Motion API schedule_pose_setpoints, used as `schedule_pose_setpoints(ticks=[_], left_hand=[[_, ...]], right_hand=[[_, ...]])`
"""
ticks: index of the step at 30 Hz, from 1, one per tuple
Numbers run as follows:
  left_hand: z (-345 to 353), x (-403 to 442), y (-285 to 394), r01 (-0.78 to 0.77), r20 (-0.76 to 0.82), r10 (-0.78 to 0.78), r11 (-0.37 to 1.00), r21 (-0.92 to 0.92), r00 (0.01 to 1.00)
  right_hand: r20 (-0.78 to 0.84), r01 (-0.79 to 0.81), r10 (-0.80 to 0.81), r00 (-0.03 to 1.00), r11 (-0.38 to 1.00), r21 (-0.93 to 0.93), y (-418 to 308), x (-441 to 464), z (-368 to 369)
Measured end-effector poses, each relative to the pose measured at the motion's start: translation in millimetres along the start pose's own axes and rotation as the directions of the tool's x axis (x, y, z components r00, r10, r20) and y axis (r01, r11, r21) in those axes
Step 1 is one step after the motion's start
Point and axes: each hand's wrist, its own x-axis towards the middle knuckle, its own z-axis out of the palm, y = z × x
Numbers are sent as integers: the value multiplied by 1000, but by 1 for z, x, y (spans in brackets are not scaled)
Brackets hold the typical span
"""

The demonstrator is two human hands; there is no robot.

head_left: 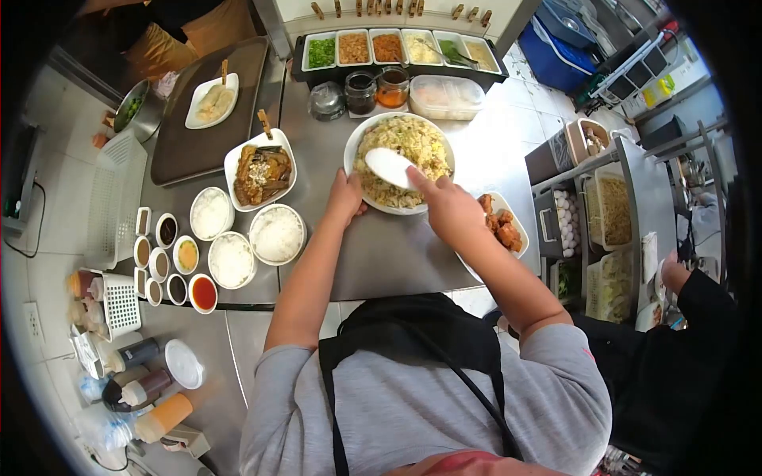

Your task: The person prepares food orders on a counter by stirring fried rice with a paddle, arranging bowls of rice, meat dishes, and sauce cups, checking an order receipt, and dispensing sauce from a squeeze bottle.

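A large white bowl point(354, 144) heaped with yellow fried rice point(405, 135) stands on the steel counter. My left hand point(347, 198) grips its lower left side; some of those fingers are hidden. With my right hand point(449, 205) I hold a broad white spoon point(388, 166), whose head rests over the rice. My right hand hides most of its handle. Partly under my right forearm is a white plate of browned, fried-looking pieces point(502, 230).
White bowls of plain rice point(278, 234) and several small sauce cups point(203, 293) stand left, beside a dish of brown food point(262, 170). A brown tray point(178, 151) lies beyond. Topping containers point(353, 47) and jars point(360, 89) line the back. A person's dark sleeve point(709, 305) shows at right.
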Motion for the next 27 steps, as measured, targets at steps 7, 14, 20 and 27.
schedule_pose_setpoints(ticks=[7,14,20,27], left_hand=[[20,-54,-24,120,59,-105,914,-387,993],[21,-62,-28,135,101,-101,888,-439,990],[25,-63,-29,130,78,-106,871,-474,991],[24,-61,-31,96,88,-61,871,-483,994]], right_hand=[[40,24,-24,999,1000,-5,4,0,19],[19,-90,90,996,996,-18,14,15,-12],[119,-79,83,989,996,-40,13,-1,8],[118,-171,177,977,984,-58,21,15,2]])
